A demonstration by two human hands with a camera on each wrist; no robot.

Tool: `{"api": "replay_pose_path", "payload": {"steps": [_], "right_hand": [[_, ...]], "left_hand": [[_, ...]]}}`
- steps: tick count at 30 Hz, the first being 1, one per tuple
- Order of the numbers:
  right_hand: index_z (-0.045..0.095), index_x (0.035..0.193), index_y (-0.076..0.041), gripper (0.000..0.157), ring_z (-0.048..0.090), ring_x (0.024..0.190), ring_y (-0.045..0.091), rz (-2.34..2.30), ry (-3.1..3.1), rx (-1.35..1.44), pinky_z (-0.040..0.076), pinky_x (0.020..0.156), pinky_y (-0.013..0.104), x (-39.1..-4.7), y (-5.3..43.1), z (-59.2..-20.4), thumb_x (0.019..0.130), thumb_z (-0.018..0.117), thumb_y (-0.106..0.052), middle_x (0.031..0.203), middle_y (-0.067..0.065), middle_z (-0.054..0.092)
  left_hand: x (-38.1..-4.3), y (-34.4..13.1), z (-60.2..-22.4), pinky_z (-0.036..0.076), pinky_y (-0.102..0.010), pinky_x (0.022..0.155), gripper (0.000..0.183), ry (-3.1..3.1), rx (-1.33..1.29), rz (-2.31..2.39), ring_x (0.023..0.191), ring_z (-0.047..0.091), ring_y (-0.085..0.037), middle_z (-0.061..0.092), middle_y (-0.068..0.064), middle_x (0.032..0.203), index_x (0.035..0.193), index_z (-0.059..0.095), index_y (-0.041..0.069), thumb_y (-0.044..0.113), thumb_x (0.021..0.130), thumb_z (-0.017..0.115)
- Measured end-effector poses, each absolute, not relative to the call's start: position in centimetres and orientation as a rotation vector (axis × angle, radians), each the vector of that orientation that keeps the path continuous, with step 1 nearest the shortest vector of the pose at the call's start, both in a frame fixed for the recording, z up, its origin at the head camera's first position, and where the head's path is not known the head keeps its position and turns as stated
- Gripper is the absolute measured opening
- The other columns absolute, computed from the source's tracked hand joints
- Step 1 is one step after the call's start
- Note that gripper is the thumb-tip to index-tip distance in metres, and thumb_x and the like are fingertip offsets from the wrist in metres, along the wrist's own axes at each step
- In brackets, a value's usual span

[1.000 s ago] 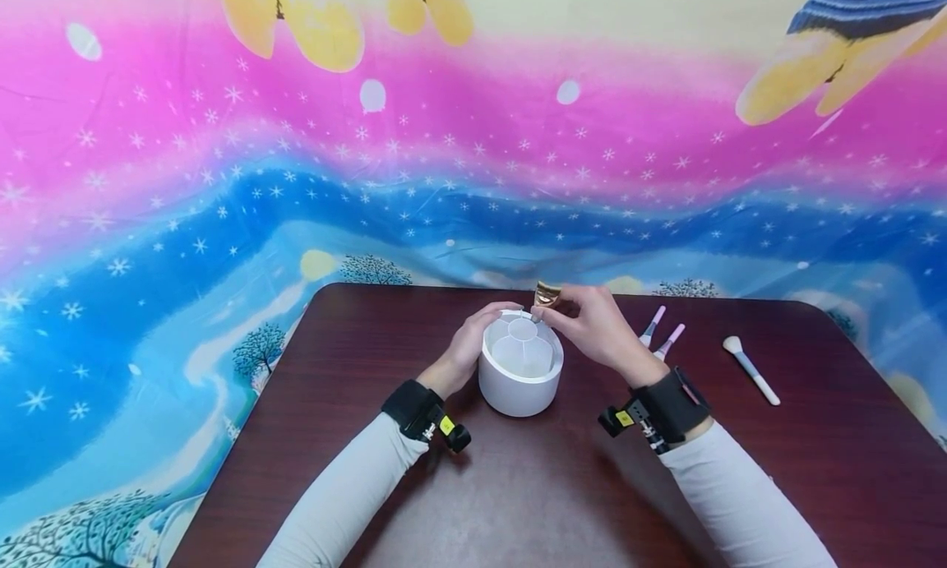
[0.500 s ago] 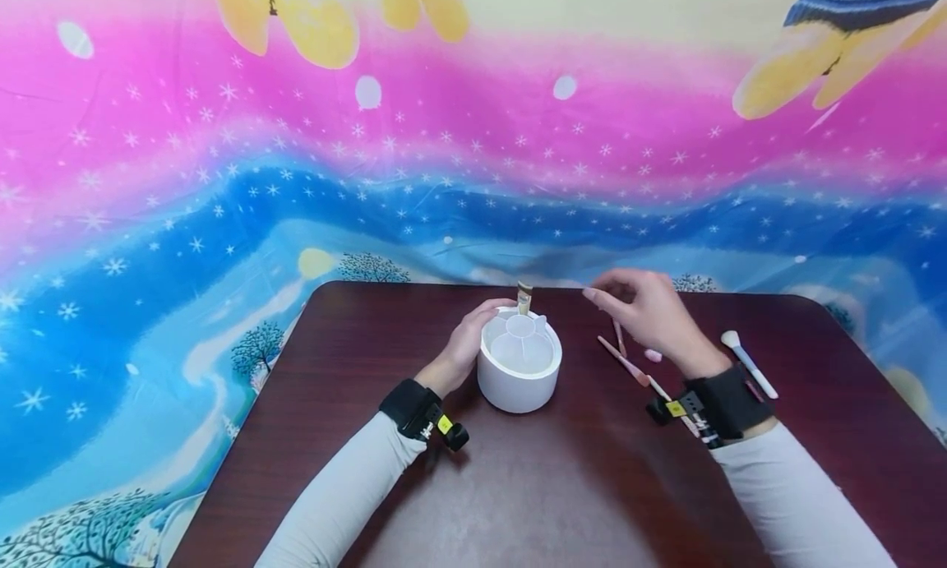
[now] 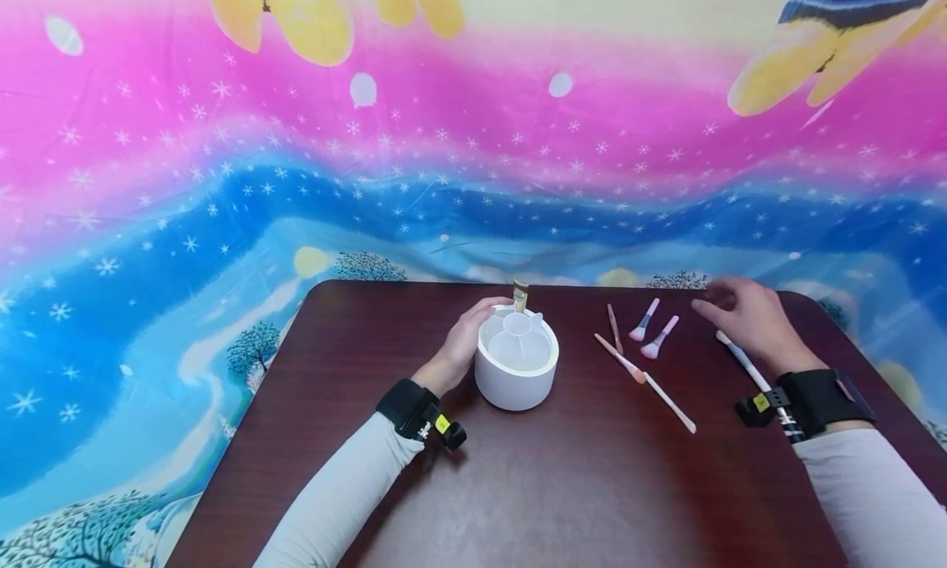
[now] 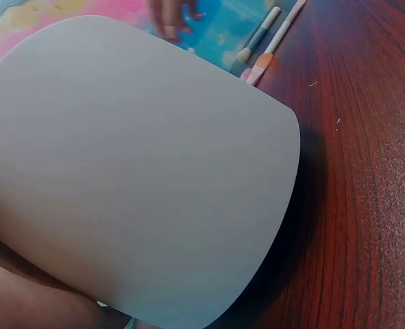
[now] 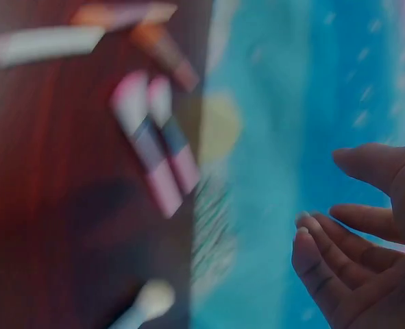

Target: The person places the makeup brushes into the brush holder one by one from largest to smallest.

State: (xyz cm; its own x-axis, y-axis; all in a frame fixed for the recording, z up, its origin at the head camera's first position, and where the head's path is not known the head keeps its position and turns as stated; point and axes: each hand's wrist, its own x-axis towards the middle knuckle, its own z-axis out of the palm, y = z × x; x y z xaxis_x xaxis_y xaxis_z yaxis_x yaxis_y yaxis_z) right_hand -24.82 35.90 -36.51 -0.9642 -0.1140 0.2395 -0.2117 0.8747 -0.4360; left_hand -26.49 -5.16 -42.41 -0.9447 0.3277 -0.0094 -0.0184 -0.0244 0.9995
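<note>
A white round divided organizer point(image 3: 515, 387) stands on the table, its inside split into sections around a central ring. My left hand point(image 3: 460, 344) grips its left side, with the fingertips at the far rim. In the left wrist view the organizer's smooth wall point(image 4: 140, 164) fills most of the picture. From the rear section rises a gold-ended stick point(image 3: 521, 295), its lower part hidden. My right hand point(image 3: 756, 323) hovers at the right with nothing in it, fingers loosely bent. Just below it lies a makeup brush point(image 3: 742, 359) with a pale handle, partly covered by the wrist.
Two short pink-handled brushes point(image 3: 661, 338) lie side by side between the organizer and my right hand. Nearer the organizer are a slim brown-pink brush point(image 3: 615, 330), a pink brush point(image 3: 620, 358) and a pale one point(image 3: 669, 404). A patterned cloth point(image 3: 473, 190) hangs behind the table's far edge.
My right hand has let go of the gold-ended stick, which now stands in the organizer, and has moved right past the pink-handled brushes. The left hand keeps its grip on the organizer.
</note>
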Motion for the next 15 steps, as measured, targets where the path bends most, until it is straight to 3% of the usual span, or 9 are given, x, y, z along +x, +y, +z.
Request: {"api": "replay_pose_path", "payload": {"steps": [5,10,15], "right_hand": [[0.045,0.120,0.017,0.058,0.050,0.094,0.048,0.579,-2.966,0.185,0.041,0.074,0.057,-25.0,39.8,-39.3,0.092,0.058,-0.032,0.106,0.037,0.052],[0.037,0.122,0.024,0.066,0.044,0.098,0.054,0.525,-3.118,0.100,0.041,0.076,0.062,-24.9,42.3,-41.8,0.091,0.059,-0.030,0.110,0.043,0.045],[0.040,0.118,0.024,0.058,0.046,0.096,0.053,0.464,-3.191,0.068,0.044,0.072,0.059,-25.1,43.3,-43.1,0.089,0.061,-0.021,0.106,0.042,0.048]], "left_hand": [[-26.5,-5.3,-42.5,0.032,-0.044,0.101,0.039,1.997,0.340,2.064,0.115,0.047,-0.014,0.052,-0.001,0.128,0.133,0.049,0.012,0.024,0.102,0.029],[-26.5,-5.2,-42.5,0.033,-0.043,0.100,0.037,2.005,0.336,2.066,0.114,0.047,-0.014,0.053,-0.001,0.127,0.129,0.053,0.017,0.024,0.101,0.029],[-26.3,-5.3,-42.2,0.033,-0.044,0.100,0.037,2.006,0.349,2.053,0.116,0.046,-0.014,0.052,-0.002,0.129,0.130,0.052,0.017,0.024,0.102,0.029]]}}
